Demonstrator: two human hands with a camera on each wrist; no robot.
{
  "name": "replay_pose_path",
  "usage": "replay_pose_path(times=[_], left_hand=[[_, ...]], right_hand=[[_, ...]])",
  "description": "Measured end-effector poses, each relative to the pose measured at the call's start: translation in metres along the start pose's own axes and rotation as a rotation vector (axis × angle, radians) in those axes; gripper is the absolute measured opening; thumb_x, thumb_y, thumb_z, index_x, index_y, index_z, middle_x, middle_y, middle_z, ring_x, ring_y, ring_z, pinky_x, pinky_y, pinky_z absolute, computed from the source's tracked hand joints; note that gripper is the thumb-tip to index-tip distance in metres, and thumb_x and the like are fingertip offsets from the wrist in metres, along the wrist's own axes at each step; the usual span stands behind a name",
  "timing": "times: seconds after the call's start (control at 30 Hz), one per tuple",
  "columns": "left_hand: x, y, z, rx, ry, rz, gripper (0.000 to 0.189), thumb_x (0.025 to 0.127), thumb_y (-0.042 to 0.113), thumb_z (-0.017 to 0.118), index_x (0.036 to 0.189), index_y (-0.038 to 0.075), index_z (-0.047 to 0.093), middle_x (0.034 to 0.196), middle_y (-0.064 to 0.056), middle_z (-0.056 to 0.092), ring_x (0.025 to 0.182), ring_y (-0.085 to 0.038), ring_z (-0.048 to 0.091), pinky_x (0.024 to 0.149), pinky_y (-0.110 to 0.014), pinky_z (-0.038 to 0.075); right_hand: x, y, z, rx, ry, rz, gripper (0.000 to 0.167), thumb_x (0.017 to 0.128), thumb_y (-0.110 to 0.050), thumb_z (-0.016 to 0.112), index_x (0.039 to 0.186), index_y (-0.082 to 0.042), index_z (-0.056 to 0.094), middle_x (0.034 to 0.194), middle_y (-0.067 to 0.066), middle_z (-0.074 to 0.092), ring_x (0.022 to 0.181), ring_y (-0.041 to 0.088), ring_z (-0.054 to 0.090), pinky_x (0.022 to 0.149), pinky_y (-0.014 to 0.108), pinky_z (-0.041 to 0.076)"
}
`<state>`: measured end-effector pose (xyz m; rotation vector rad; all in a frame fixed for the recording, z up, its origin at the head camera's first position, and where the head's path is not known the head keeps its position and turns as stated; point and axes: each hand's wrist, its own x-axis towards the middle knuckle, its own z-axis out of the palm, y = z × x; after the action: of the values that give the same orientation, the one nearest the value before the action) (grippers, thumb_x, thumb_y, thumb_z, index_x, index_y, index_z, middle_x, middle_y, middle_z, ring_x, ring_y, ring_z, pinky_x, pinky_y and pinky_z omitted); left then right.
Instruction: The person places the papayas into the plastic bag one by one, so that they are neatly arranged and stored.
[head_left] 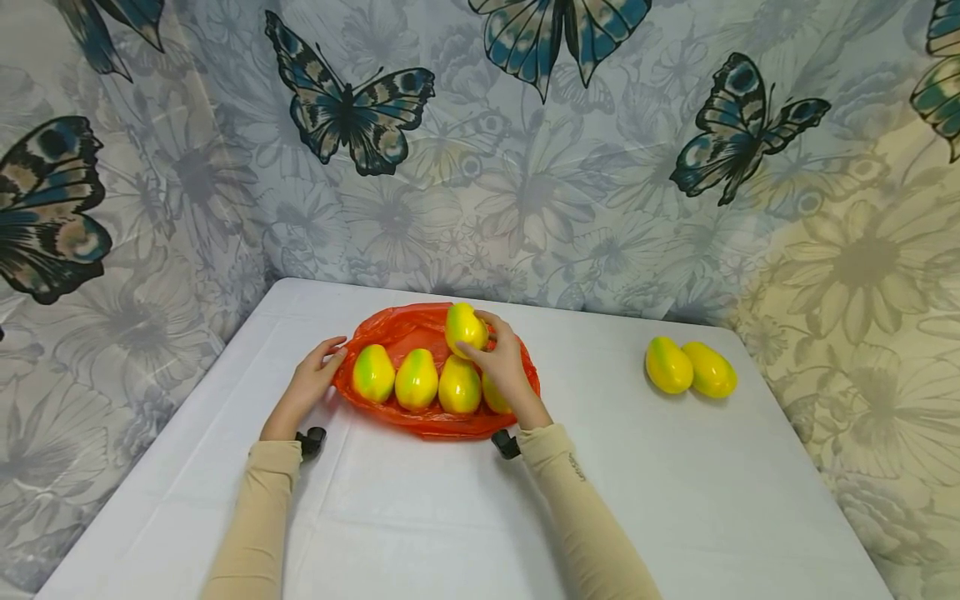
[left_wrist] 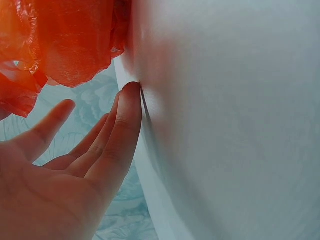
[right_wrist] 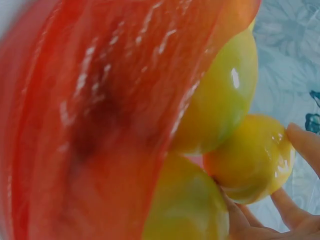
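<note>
A red plastic bag (head_left: 405, 427) lies spread with its mouth up on the table. Along its front, several glossy yellow-green mangoes (head_left: 416, 380) stand in a row. My right hand (head_left: 504, 360) holds another mango (head_left: 463, 328) between thumb and fingers, over the back right part of the bag. In the right wrist view this mango (right_wrist: 252, 160) is close behind two others, and red film covers much of that view. At the bag's left edge is my left hand (head_left: 317, 377). The left wrist view shows its fingers (left_wrist: 122, 122) extended, a fingertip at the tabletop, nothing held.
Two more mangoes (head_left: 691, 368) lie side by side at the table's right. The white-covered table (head_left: 420, 517) backs onto a butterfly-and-flower patterned curtain (head_left: 525, 192), which also hangs on the left and right.
</note>
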<state>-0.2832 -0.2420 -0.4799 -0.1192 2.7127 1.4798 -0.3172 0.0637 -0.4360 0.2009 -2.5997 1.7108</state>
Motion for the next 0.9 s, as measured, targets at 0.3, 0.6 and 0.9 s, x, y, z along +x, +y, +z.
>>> replay_pose_path(times=[0.3,0.6,0.9], left_hand=[[0.000,0.000,-0.001,0.005,-0.001,-0.014,0.058,0.105,0.043,0.036,0.153,0.011,0.029,0.154,-0.026,0.031,0.136,-0.048,0.041,0.110,-0.058,0.038],[0.001,-0.003,0.000,0.006,0.002,-0.008,0.057,0.105,0.041,0.036,0.153,0.010,0.029,0.152,-0.027,0.033,0.135,-0.048,0.042,0.109,-0.057,0.040],[0.003,-0.005,0.000,0.008,0.006,0.012,0.058,0.105,0.042,0.037,0.152,0.010,0.030,0.152,-0.027,0.034,0.134,-0.048,0.043,0.110,-0.058,0.039]], right_hand=[[0.002,-0.010,0.014,0.054,-0.065,0.016,0.061,0.087,-0.028,0.074,0.141,-0.022,0.046,0.147,0.004,0.041,0.132,0.027,0.042,0.111,0.047,0.041],[0.009,-0.008,0.031,0.003,-0.090,-0.071,0.062,0.088,-0.024,0.074,0.142,-0.013,0.047,0.148,0.009,0.043,0.134,0.029,0.041,0.113,0.051,0.038],[0.016,-0.005,0.039,-0.015,-0.075,-0.071,0.061,0.087,-0.024,0.074,0.141,-0.013,0.048,0.148,0.010,0.042,0.135,0.029,0.041,0.113,0.049,0.038]])
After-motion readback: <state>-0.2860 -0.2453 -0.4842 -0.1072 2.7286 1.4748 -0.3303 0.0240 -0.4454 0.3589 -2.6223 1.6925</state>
